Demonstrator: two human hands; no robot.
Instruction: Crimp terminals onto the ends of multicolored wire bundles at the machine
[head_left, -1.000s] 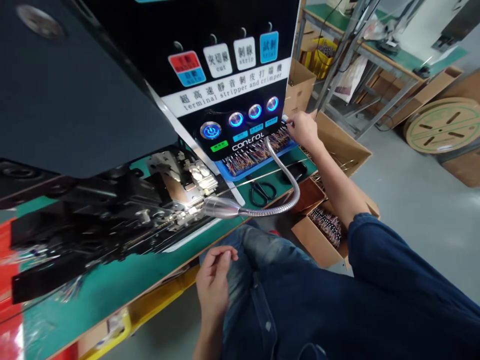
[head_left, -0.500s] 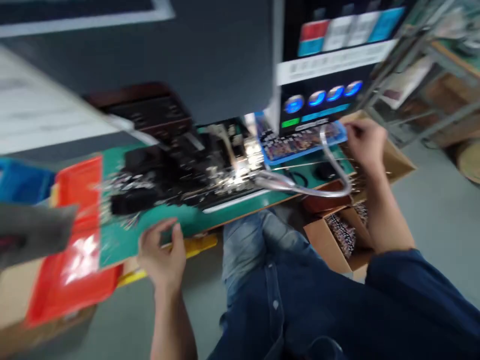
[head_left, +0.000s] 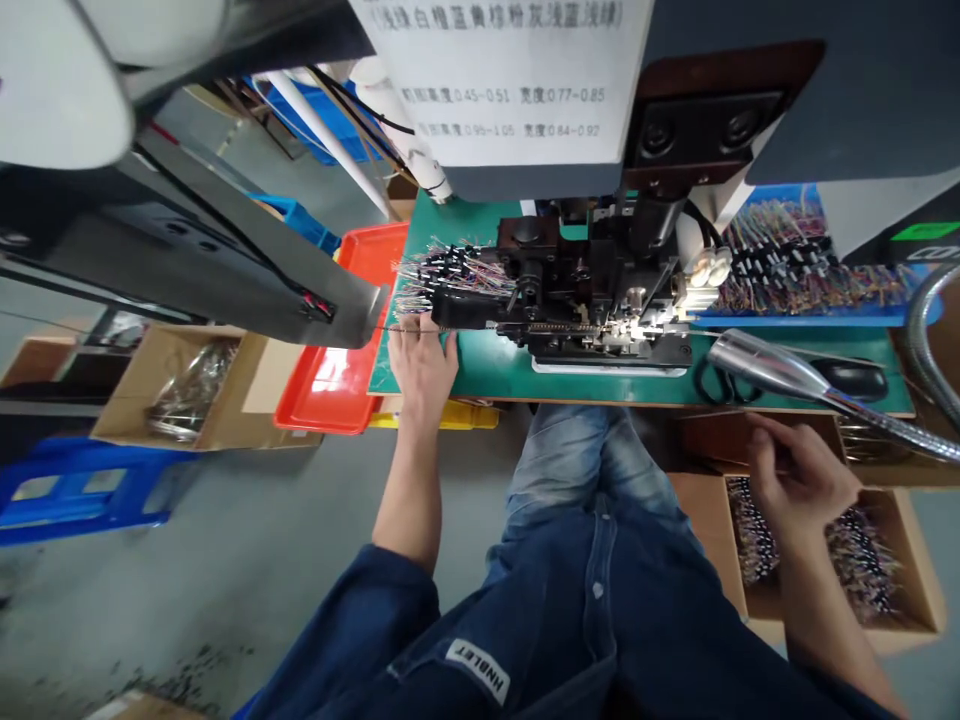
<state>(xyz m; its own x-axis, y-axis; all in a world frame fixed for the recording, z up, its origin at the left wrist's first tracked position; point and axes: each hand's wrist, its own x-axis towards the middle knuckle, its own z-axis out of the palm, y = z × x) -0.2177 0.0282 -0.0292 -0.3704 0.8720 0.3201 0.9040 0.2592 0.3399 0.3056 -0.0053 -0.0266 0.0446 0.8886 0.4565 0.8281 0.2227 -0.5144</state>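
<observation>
At 9 o'clock from the view's centre, just off the middle, the left hand (head_left: 424,362) is now palm down on the green bench mat (head_left: 487,370); a half second ago it was short of the bench edge with thumb and index curled. Fingers lie straight and side by side, tips by the near edge of the wire leads (head_left: 450,272) at 11 o'clock; can't tell if they pinch any. Right hand (head_left: 806,482) has come off the blue tray (head_left: 817,322) and sits between 3 and 4 o'clock, loosely curled, thumb and index apart, nothing seen in it. Hands well apart. My read: attention has swung from the tray side to the leads, left hand leading. Materials: leads are thin, multicoloured, plastic-sheathed by the look, frayed-looking ends, black connector bodies in the middle of the pile; probably springy and easy to tangle. Machine (head_left: 551,265) at 1 to 2 o'clock: matt black blocks, bright metal at the lit spot. Lamp (head_left: 772,368) at 3: brushed metal cone on ribbed gooseneck. Red tray (head_left: 322,395) farther out at 9: glossy, shallow, raised lip. Carton (head_left: 705,530) at 4: plain brown board, more leads inside.
</observation>
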